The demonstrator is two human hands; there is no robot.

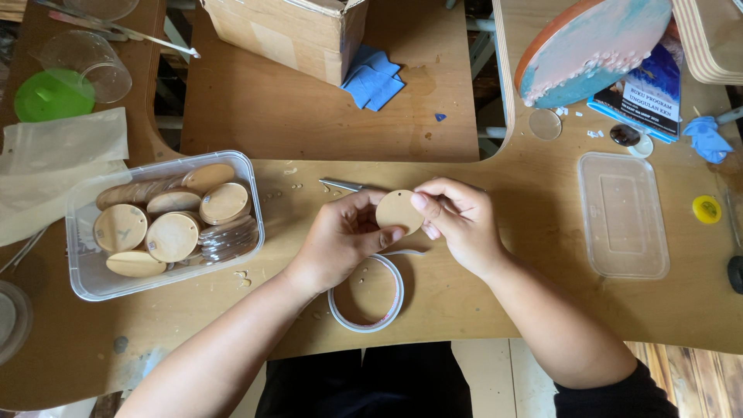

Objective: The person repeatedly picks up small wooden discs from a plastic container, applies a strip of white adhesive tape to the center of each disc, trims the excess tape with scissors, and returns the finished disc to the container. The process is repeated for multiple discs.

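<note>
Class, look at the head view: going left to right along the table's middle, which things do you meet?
Green lid → tub of discs → left hand → held disc → right hand → clear lid → yellow cap.

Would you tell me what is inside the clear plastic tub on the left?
The plastic tub holds round wooden discs piled over clear discs; whatever lies beneath them is covered.

- Clear plastic tub (89,282) at left, filled with round wooden discs (172,236).
- Tape roll (334,308) lying flat near the counter (495,298) front edge.
- Empty clear lid (623,215) at right, with a yellow cap (706,209) just beside.
- Cardboard box (290,31) at the back, blue cloth (373,77) touching it.
- Green lid (53,96) beside a clear cup (85,63), far left.
</note>
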